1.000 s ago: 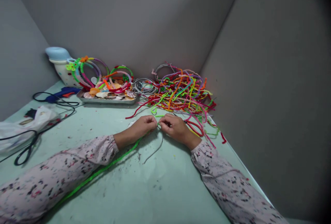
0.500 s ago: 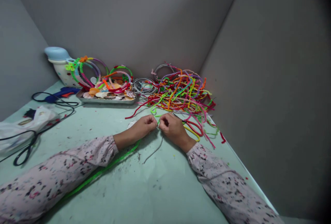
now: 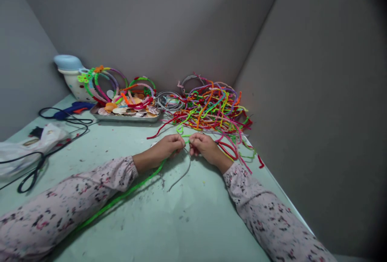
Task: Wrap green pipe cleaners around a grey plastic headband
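Note:
Over the middle of the table my left hand (image 3: 168, 147) is closed in a pinch on a green pipe cleaner (image 3: 133, 190), whose long end trails under my left forearm toward the lower left. A thin grey wire (image 3: 183, 175) curves down from between my hands to the tabletop. Close beside, my right hand (image 3: 206, 148) has its thumb and index finger pinched together at a short green piece near the left fingertips. Exactly what lies between the right fingertips is too small to make out. Red-handled scissors (image 3: 228, 150) lie partly behind my right hand.
A tangled heap of coloured pipe cleaners (image 3: 211, 105) lies at the back right, beside coiled grey wire (image 3: 169, 100). A metal tray (image 3: 127, 119) holds shells and wrapped hoops. At the left are a lidded white cup (image 3: 72, 80), black cable (image 3: 42, 158) and plastic bag (image 3: 50, 137).
My right hand has drawn slightly right, opening a small gap between the hands, and its fingers have turned. My left hand stays nearly in place.

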{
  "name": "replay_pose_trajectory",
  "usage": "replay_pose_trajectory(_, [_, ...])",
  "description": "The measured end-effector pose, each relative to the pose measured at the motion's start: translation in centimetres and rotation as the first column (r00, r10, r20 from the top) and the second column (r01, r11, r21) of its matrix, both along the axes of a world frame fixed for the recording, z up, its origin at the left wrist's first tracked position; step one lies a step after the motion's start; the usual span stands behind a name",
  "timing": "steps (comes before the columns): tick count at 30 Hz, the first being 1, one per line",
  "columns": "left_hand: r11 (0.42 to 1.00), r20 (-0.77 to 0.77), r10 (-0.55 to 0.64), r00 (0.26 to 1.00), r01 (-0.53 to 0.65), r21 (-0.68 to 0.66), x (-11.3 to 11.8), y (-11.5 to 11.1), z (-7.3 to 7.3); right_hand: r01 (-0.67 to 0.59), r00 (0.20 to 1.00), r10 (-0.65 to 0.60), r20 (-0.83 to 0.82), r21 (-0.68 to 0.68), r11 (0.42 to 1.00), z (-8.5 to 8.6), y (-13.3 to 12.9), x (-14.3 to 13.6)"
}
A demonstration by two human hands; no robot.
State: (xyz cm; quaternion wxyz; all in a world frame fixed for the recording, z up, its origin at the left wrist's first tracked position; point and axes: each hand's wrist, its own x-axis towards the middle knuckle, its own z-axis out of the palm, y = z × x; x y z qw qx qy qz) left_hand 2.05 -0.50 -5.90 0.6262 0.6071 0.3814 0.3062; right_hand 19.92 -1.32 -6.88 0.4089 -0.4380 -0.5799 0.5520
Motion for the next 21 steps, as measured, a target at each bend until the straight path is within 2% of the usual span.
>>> replay_pose_trajectory(5, [0.987, 0.066, -0.089, 0.994, 0.097, -0.125, -0.2, -0.5, 1.0, -0.121, 0.99, 0.116, -0.086, -0.057, 0.991, -0.3, 0.2, 0.9])
replay_pose_trajectory(9, [0.986, 0.07, -0.069, 0.995, 0.079, -0.147, -0.2, -0.7, 1.5, -0.097, 0.99, 0.095, -0.108, -0.02, 0.995, -0.2, 0.0, 1.1])
replay_pose_trajectory(14, [0.988, 0.083, -0.066, 0.994, 0.077, -0.133, -0.2, -0.6, 1.4, -0.047, 0.999, 0.049, -0.021, 0.084, 0.995, 0.4, -0.5, 0.8])
replay_pose_trajectory(21, [0.99, 0.08, -0.085, 0.993, 0.094, -0.108, -0.3, -0.6, 1.5, -0.049, 0.997, 0.043, 0.057, 0.097, 0.994, 0.4, -0.4, 0.7])
